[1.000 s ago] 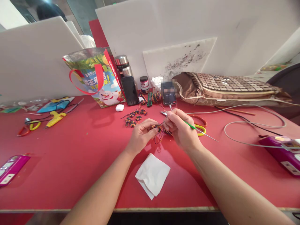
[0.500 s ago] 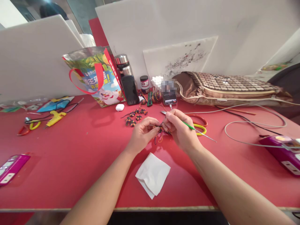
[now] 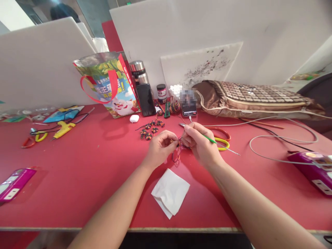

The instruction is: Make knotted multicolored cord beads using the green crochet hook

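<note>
My left hand (image 3: 158, 149) is closed, pinching a small knot of orange, black and dark cords (image 3: 177, 147) above the red table (image 3: 77, 180). My right hand (image 3: 198, 143) meets it from the right, fingers closed on the same cord piece and on a thin green-handled metal tool (image 3: 218, 142) whose point sticks out to the right. Loose cord ends hang below the two hands. Several finished small knotted pieces (image 3: 150, 128) lie just behind the hands.
A folded white tissue (image 3: 169, 192) lies near the front edge. Behind are a colourful paper bag (image 3: 110, 84), a steel flask (image 3: 138, 72), two phones (image 3: 188, 103), scissors with yellow handles (image 3: 221, 140), a brown cushion (image 3: 254, 97), white cables and purple power strips (image 3: 312, 169). A yellow glue gun (image 3: 62, 128) lies left.
Both hands stay together on the cord piece; the fingers have shifted slightly as they work it. The view has drifted a little, nothing else on the table has moved.
</note>
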{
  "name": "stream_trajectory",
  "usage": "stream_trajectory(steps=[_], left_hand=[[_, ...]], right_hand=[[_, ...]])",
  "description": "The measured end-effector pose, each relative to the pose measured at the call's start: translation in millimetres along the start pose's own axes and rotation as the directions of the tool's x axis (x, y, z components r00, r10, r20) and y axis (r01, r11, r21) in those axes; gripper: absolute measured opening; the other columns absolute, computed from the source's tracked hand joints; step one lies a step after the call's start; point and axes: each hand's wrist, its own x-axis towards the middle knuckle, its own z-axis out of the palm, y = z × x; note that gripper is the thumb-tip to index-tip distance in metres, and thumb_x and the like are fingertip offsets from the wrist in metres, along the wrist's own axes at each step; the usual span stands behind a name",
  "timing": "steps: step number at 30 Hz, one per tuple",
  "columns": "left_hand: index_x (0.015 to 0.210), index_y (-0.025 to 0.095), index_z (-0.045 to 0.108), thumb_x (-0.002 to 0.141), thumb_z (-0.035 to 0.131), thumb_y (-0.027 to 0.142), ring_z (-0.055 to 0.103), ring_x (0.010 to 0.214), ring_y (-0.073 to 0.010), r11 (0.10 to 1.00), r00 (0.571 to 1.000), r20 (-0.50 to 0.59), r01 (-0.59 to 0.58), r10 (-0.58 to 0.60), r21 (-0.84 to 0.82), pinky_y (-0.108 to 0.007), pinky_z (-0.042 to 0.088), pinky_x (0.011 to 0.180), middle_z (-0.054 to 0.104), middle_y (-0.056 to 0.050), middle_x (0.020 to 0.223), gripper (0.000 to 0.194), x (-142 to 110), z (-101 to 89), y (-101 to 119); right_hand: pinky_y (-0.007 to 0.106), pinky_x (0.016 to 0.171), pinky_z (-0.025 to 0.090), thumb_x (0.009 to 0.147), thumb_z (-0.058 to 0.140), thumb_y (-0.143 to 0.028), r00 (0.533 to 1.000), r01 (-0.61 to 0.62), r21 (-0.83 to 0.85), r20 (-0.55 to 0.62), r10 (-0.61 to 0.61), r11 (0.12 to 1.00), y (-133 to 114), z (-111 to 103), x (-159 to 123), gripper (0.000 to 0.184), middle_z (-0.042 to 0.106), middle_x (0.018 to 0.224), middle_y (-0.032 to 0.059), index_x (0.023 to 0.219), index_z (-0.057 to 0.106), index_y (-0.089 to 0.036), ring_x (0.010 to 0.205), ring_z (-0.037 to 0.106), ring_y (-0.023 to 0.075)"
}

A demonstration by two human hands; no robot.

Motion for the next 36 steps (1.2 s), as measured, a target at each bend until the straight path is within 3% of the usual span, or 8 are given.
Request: stream_trajectory(steps=[4,8,19,28,36], left_hand=[[0.082,0.018,0.068,0.076,0.081,0.037,0.053,0.047,-0.0095,0.987,0.992,0.003,0.123,-0.123,-0.104,-0.025,0.043,0.047,0.064,0.0,0.068,0.024,-1.6,-0.2,-3.7],[0.084,0.017,0.071,0.074,0.083,0.034,0.05,0.043,-0.0077,0.984,0.989,-0.003,0.15,-0.151,-0.1,-0.022,0.039,0.043,0.065,0.001,0.064,0.023,-2.5,0.9,-2.2],[0.088,0.016,0.071,0.069,0.085,0.024,0.065,0.068,-0.0132,0.971,0.99,-0.047,0.117,-0.129,-0.21,-0.028,0.055,0.068,0.069,-0.001,0.075,0.025,-3.1,4.0,2.8],[0.088,0.017,0.075,0.07,0.087,0.031,0.07,0.072,-0.0161,0.973,0.988,-0.105,0.088,-0.112,-0.213,-0.031,0.06,0.072,0.076,-0.005,0.081,0.025,-3.9,2.9,7.4],[0.088,0.017,0.076,0.077,0.084,0.028,0.069,0.072,-0.0149,0.987,0.981,-0.192,-0.022,-0.009,-0.161,-0.03,0.06,0.073,0.076,-0.005,0.083,0.018,-5.0,3.2,10.8]], right_hand=[[0.028,0.059,0.041,0.09,0.07,-0.039,1.0,0.022,-0.098,0.025,-0.019,0.995,-0.7,-5.8,3.1,0.028,0.06,0.067,-0.0013,0.07,0.061,-0.021,0.059,0.051,0.0125],[0.029,0.06,0.044,0.088,0.071,-0.043,1.0,0.016,-0.08,-0.006,-0.017,0.997,-2.7,-7.6,4.7,0.029,0.061,0.068,-0.0012,0.07,0.06,-0.022,0.058,0.053,0.0132],[0.029,0.062,0.045,0.093,0.066,-0.034,0.996,0.085,-0.044,0.043,-0.083,0.995,-6.9,-5.7,0.0,0.026,0.06,0.069,-0.0006,0.07,0.061,-0.022,0.062,0.055,0.0139],[0.029,0.058,0.044,0.091,0.066,-0.032,0.997,0.073,-0.026,0.02,-0.072,0.997,-11.9,-3.9,-2.1,0.025,0.061,0.066,-0.0007,0.069,0.061,-0.022,0.058,0.055,0.0137],[0.029,0.054,0.039,0.091,0.066,-0.033,0.996,0.067,-0.104,0.069,-0.06,0.992,-8.5,-5.9,-4.3,0.029,0.058,0.06,-0.0008,0.065,0.059,-0.022,0.054,0.05,0.0135]])
